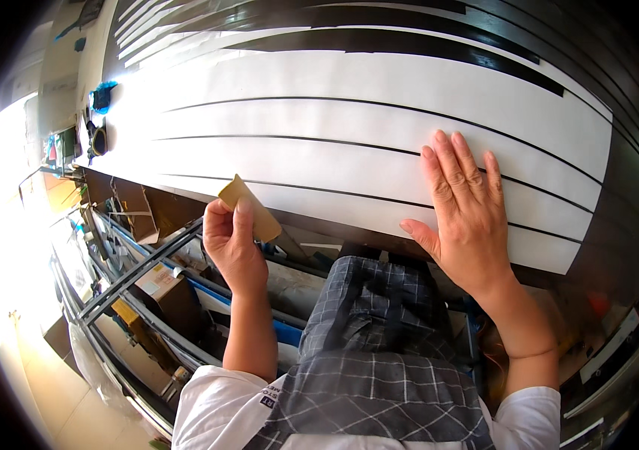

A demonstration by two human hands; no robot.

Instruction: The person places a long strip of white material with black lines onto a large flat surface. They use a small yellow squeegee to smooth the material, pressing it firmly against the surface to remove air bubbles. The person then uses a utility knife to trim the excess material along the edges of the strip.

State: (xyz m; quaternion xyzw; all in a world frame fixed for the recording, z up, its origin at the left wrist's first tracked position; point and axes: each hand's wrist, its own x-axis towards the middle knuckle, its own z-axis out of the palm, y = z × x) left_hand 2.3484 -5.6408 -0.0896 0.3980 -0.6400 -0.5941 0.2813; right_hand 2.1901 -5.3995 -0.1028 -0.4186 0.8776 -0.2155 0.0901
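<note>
1. Tabletop: dark surface in front of me. A dark margin shows along its near edge and toward its right edge.
2. White sheeting: lies flat, lengthwise from the left end of the tabletop toward its right edge. Three thin dark lines run along its near part; I cannot tell whether these are gaps or markings. Wider dark bands and narrow white strips lie toward the far edge.
3. Metal frame: stands below the near edge, toward the left corner, with assorted items among its bars.
4. Checked apron: dark with pale lines, worn by me, below the near edge at its middle.
5. Cardboard box: brown, seated among the frame bars.
6. Right hand: laid palm down on the white sheeting near its right end, fingers extended, thumb out to the left. It grips nothing.
7. Left hand: at the near edge, well apart from my right hand, thumb and fingers pinched on the tan piece.
8. Tan piece: flat and tilted, held at the near edge left of middle. Its upper end overlaps the sheeting in view; contact cannot be determined.
9. Blue item: crumpled, at the left edge.
</note>
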